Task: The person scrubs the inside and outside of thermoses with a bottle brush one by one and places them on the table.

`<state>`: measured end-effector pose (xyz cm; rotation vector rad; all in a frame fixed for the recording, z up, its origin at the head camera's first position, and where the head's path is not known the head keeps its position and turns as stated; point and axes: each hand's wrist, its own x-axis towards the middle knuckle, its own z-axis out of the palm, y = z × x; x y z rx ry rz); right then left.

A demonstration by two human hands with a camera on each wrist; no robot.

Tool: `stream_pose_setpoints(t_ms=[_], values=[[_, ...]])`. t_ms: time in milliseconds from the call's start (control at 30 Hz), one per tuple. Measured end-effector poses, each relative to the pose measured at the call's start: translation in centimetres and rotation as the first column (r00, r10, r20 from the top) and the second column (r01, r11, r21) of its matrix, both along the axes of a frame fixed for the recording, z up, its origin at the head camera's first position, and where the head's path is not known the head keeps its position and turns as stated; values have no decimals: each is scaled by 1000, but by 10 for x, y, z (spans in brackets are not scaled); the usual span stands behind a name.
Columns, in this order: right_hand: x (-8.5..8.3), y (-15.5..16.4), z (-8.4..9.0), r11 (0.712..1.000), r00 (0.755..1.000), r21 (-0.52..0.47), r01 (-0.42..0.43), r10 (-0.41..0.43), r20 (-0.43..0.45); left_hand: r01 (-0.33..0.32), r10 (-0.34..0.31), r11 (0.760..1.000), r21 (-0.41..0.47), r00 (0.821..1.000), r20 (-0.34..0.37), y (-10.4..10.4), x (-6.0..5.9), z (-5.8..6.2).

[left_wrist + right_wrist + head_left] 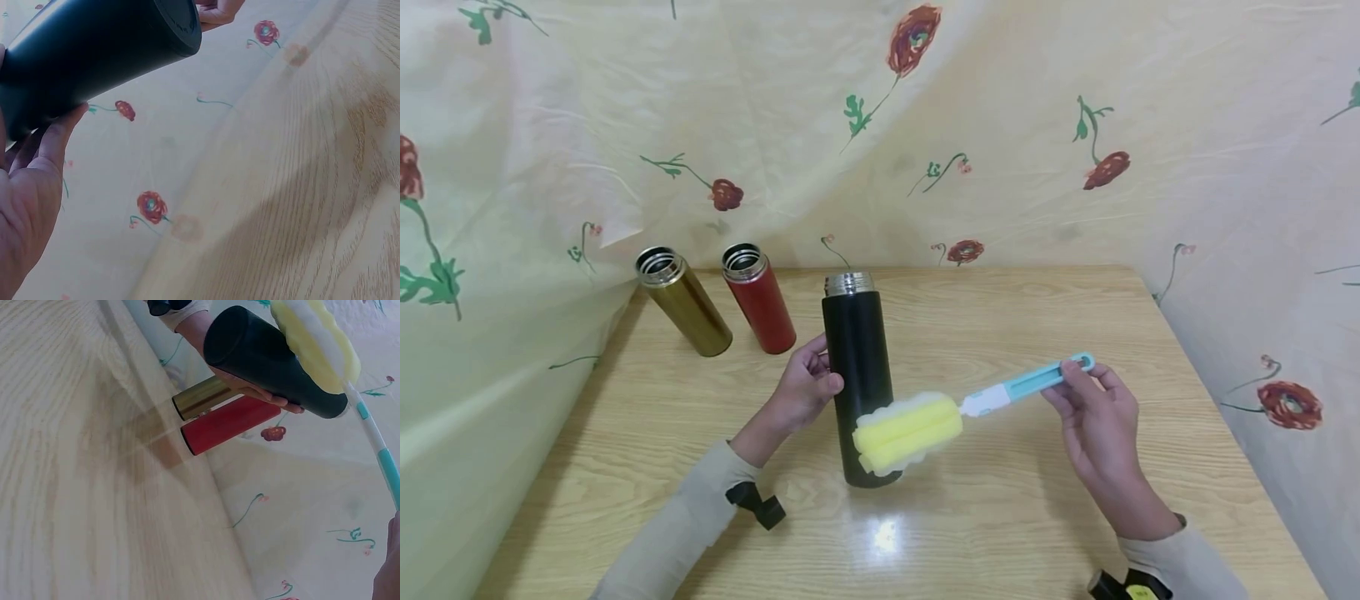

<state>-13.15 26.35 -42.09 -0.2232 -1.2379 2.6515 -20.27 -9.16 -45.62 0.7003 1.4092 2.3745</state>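
A black flask [859,383] with a steel open mouth stands upright on the wooden table [985,333]. My left hand [805,387] grips its side; the left wrist view shows the flask [87,53] against my thumb and palm [31,187]. My right hand [1093,412] pinches the blue handle end of a bottle brush [992,400]. Its yellow sponge head [908,433] lies against the lower front of the flask. In the right wrist view the sponge [315,340] rests on the black flask [269,359].
A gold flask [683,302] and a red flask [759,297] stand open at the back left, also seen as the gold flask [203,397] and red flask [228,425]. A floral cloth [1000,125] hangs behind and at both sides.
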Motion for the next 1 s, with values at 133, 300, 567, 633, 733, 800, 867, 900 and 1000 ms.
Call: stream_pose_setpoints(t_ms=[133,300,567,633,733,800,867,900,1000], values=[[-4,-1,5,1000,999,-14,28,-28,-18,2,-2,1000,-19,1000,-7,0,1,-1],[-12,-2,14,997,997,-48,60,-62,-49,3,-5,999,-35,1000,-31,0,3,-1],[-32,-6,31,990,985,-83,113,-123,-118,48,-50,999,-25,997,-67,2,4,-5],[-38,-7,36,988,983,-83,127,-137,-124,59,-61,998,-22,996,-67,2,4,-6],[-48,-9,41,986,979,-91,140,-152,-138,64,-64,998,0,997,-53,4,5,-7],[-55,-11,44,985,976,-106,138,-153,-153,66,-64,997,29,997,-41,6,6,-7],[-61,-12,46,983,975,-124,133,-152,-165,69,-66,996,62,997,-34,9,6,-7],[-64,-13,47,983,974,-131,128,-150,-171,74,-71,994,77,997,-34,10,7,-6],[-68,-16,47,983,977,-151,106,-131,-170,95,-90,990,106,995,-52,11,6,-7]])
